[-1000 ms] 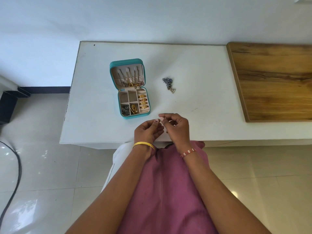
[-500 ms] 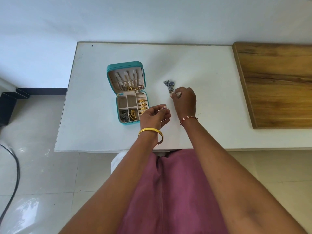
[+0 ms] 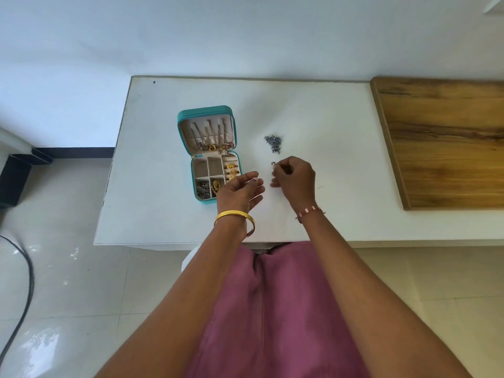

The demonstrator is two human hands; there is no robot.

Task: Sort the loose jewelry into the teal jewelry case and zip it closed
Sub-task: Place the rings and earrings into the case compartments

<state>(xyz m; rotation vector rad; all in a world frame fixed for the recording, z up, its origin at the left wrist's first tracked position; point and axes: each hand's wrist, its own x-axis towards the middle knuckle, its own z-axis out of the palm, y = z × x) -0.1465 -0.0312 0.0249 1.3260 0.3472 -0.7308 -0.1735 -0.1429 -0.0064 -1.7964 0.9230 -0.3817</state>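
Loose jewelry: dark cluster [image 3: 273, 143] on the white table [image 3: 341, 148], right of the case, apart from it.
Case: teal jewelry case [image 3: 207, 110] lies open, rings and chains already in.
Right hand [image 3: 296, 177]: has drawn back from the cluster, pinching a small silvery piece [image 3: 273, 165].
Left hand [image 3: 241, 188]: loosely open, empty, has drifted over the case's near corner.
Meaning: this piece goes in next; zipping waits.

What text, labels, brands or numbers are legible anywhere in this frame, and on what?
None: no readable text in the head view.
Teal jewelry case: no logo or label visible on lid or lining.
Gold bangle: plain, no engraving can be made out.
Beaded bracelet: pink and white pattern only, no letters.
Wooden board: grain only.
White table: bare, small marks, no print.
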